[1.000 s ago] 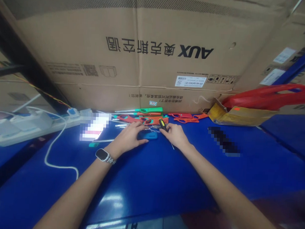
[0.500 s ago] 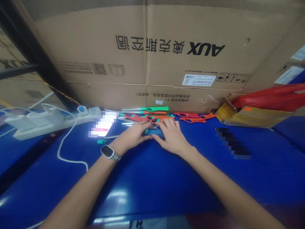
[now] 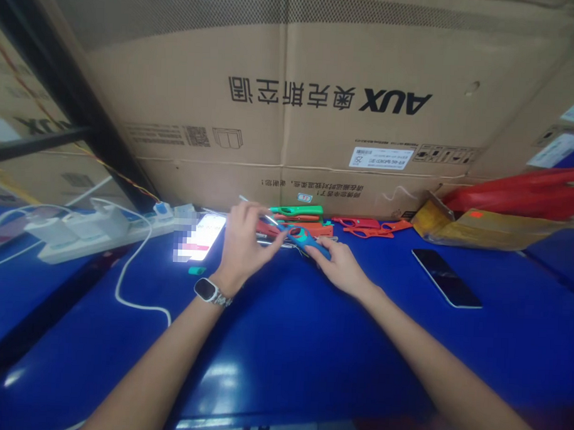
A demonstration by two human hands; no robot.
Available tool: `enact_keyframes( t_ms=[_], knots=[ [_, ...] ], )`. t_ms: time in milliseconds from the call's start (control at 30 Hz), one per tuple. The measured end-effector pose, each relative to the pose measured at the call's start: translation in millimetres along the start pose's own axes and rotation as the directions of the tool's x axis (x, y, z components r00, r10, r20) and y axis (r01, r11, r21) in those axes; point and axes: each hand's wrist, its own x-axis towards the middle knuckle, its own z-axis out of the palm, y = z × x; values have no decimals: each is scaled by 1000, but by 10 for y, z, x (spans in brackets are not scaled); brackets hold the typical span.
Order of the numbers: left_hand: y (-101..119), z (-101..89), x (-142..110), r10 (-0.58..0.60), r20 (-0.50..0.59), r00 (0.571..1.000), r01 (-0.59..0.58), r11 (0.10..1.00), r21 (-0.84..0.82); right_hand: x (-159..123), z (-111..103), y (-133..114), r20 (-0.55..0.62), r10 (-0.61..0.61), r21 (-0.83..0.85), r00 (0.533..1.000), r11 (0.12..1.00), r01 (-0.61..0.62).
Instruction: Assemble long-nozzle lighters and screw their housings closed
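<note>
Holding the blue lighter [image 3: 308, 242] in your right hand [image 3: 344, 267], you keep its handle grasped between the fingers, with the thumb on the near side. The lighter is in front of you, over the far part of the worktop [image 3: 282, 359], and its metal rod [image 3: 270, 219] points to the left and away from you. Your left hand [image 3: 243, 235] is at this rod: the rod passes behind its bent fingers, and the thumb reaches toward the front of the handle. I cannot tell whether these left fingers are closed on the rod.

Just behind the lighter, you have the green lighter [image 3: 297, 210] and some orange handles [image 3: 321, 230], partly covered. To the right of them lie red and orange parts [image 3: 357, 223]. Near your left wrist, which wears a watch [image 3: 206, 290], there is a small green cap [image 3: 197, 270], and behind it a lit phone [image 3: 210, 231]. Farther left stands a power strip [image 3: 73, 248] with white plugs. On the right side, a dark phone [image 3: 447, 277] lies well apart from your hands, near an open carton [image 3: 488, 228] with a red bag [image 3: 514, 190].
</note>
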Motion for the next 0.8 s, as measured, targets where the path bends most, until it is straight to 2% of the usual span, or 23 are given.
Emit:
enact_keyframes(
  t_ms=[33,67,100,133,167,233,300,333,467,567,633,733,800],
  knots=[
    [4,35,-17,-130,-86,988,123,989,-84,-7,1,-6,-9,36,37,999,999,-36],
    [17,81,-35,-278,-123,953,251,948,-197,-15,5,-19,-18,65,72,998,995,-63],
    [39,136,-54,-419,-89,903,371,870,-325,-24,13,-37,-27,86,108,996,991,-83],
    [71,193,-70,-514,20,857,470,766,-438,-34,24,-62,-37,103,143,994,985,-97],
    [109,249,-81,-562,162,811,549,637,-541,-45,40,-93,-42,120,177,992,978,-111],
    [194,338,-89,-558,425,713,659,326,-678,-71,85,-170,-46,152,238,987,961,-137],
    [268,384,-82,-533,501,682,650,126,-749,-100,142,-255,-41,175,281,984,947,-156],
    [296,394,-79,-535,496,684,623,75,-779,-115,174,-295,-34,180,302,983,939,-161],
    [361,419,-109,-578,411,705,529,44,-847,-180,305,-408,30,151,381,988,912,-151],
    [419,449,-153,-599,352,719,489,76,-869,-219,375,-446,44,48,342,998,938,-61],
    [469,436,-151,-594,347,726,473,66,-878,-233,394,-455,48,2,331,999,944,-18],
    [506,293,-84,-547,367,753,461,40,-887,-225,393,-439,177,-48,422,983,906,-32],
    [462,99,-35,-485,379,788,482,105,-870,-190,401,-422,291,-97,513,952,855,-70]
  ],
)
